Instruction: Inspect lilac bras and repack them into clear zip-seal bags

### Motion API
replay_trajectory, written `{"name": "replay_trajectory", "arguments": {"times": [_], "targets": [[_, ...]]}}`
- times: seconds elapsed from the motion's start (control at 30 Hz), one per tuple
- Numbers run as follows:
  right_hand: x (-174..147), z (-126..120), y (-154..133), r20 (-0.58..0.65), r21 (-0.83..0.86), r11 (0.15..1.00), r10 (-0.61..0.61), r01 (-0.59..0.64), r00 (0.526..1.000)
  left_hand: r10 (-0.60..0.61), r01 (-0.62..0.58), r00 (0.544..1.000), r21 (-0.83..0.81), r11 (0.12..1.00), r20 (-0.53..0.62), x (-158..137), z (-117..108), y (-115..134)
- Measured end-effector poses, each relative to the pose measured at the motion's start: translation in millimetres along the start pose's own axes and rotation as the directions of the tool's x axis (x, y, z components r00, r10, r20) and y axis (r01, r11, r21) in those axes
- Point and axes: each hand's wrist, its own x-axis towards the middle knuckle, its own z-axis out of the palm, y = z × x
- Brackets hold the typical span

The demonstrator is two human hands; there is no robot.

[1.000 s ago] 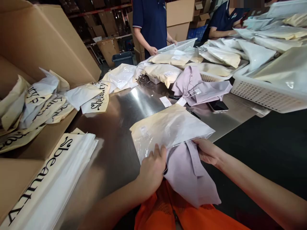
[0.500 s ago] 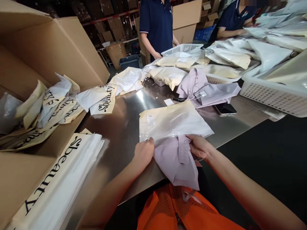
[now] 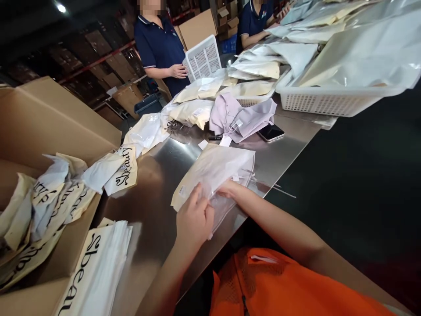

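A cream and clear plastic bag lies on the metal table in front of me, its open end toward my body. My left hand is closed at the near edge of the bag, index finger bent over the film. My right hand reaches into the bag's mouth from the right, with its fingers hidden by the plastic. Pale lilac cloth shows around the bag's opening. Thin straps stick out past the table edge. Beyond the bag lies another lilac garment with a white tag.
A cardboard box with printed bags stands left, near a stack of flat bags. A phone lies by the garment. Filled bags and a white basket are at right. A co-worker holds a white basket.
My right hand has moved inside the bag, and the lilac garment that hung below it is now mostly out of sight. The view has turned right. The co-worker's basket is tipped up.
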Motion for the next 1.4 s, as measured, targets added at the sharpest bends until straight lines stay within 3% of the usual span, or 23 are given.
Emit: {"name": "replay_trajectory", "arguments": {"times": [0.07, 0.1, 0.13, 0.2, 0.27, 0.33, 0.4, 0.47, 0.57, 0.67, 0.73, 0.8, 0.93, 1.0, 1.1, 1.17, 1.23, 1.3, 1.33, 1.4], "targets": [[-31, -20, -2, 0.056, -0.078, 0.997, -0.015, 0.019, 0.998, -0.093, 0.088, 0.994, -0.087, 0.992, -0.057, 6, -3, -15], [-48, -33, 0, 0.029, -0.151, 0.988, -0.029, 0.033, 0.999, -0.121, 0.108, 0.988, -0.136, 0.985, -0.093, 9, -4, -22], [-65, -49, 6, -0.066, -0.343, 0.936, -0.104, 0.075, 0.992, -0.142, 0.117, 0.982, -0.184, 0.976, -0.127, 11, -6, -28], [-95, -79, 24, -0.275, -0.71, 0.702, -0.342, 0.05, 0.899, -0.162, 0.111, 0.97, -0.259, 0.96, -0.183, 17, -8, -35], [-116, -102, 47, -0.191, -0.933, 0.361, -0.501, 0.002, 0.844, -0.165, 0.1, 0.963, -0.291, 0.952, -0.211, 22, -9, -35], [-128, -114, 68, -0.035, -0.996, 0.085, -0.5, 0.009, 0.865, -0.155, 0.086, 0.963, -0.294, 0.952, -0.221, 25, -9, -32], [-133, -119, 79, 0.039, -0.998, -0.06, -0.469, 0.012, 0.882, -0.145, 0.084, 0.968, -0.279, 0.957, -0.207, 26, -9, -29], [-136, -120, 78, 0.075, -0.991, -0.132, -0.464, 0.014, 0.883, -0.124, 0.074, 0.976, -0.257, 0.963, -0.181, 25, -8, -27], [-132, -118, 64, 0.111, -0.985, -0.169, -0.493, 0.03, 0.863, -0.079, 0.043, 0.985, -0.227, 0.973, -0.151, 20, -8, -27], [-112, -106, 49, 0.119, -0.988, -0.145, -0.511, 0.051, 0.851, -0.058, 0.032, 0.99, -0.196, 0.98, -0.132, 18, -6, -26], [-93, -93, 42, 0.169, -0.985, -0.115, -0.469, 0.13, 0.867, -0.05, 0.03, 0.992, -0.164, 0.986, -0.12, 16, -5, -22], [-75, -78, 40, 0.238, -0.969, -0.034, -0.407, 0.246, 0.882, -0.031, 0.016, 0.994, -0.134, 0.991, -0.107, 13, -6, -19], [-52, -57, 47, 0.395, -0.832, 0.272, -0.321, 0.483, 0.861, 0.038, -0.034, 0.999, -0.124, 0.992, 0.027, -3, -7, -16], [-41, -55, 53, 0.48, -0.766, 0.336, -0.269, 0.548, 0.835, 0.069, -0.053, 0.992, -0.152, 0.987, 0.102, -15, -2, -16], [-18, -56, 58, 0.555, -0.76, 0.266, -0.212, 0.594, 0.805, 0.133, -0.102, 0.978, -0.188, 0.977, 0.159, -33, 12, -15], [-5, -59, 55, 0.545, -0.793, 0.194, -0.199, 0.578, 0.814, 0.154, -0.118, 0.974, -0.201, 0.973, 0.17, -44, 19, -14], [0, -62, 48, 0.51, -0.834, 0.118, -0.204, 0.539, 0.835, 0.088, -0.06, 0.988, -0.211, 0.976, 0.125, -57, 22, -16], [-4, -69, 42, 0.425, -0.894, 0.034, -0.249, 0.446, 0.87, -0.113, 0.122, 0.992, -0.218, 0.968, 0.055, -73, 21, -20], [-7, -73, 40, 0.367, -0.924, -0.003, -0.28, 0.382, 0.887, -0.252, 0.255, 0.967, -0.235, 0.938, 0.043, -82, 20, -22], [-13, -85, 41, 0.282, -0.958, -0.046, -0.318, 0.282, 0.905, -0.506, 0.526, 0.85, -0.317, 0.789, 0.15, -99, 20, -25]]}}
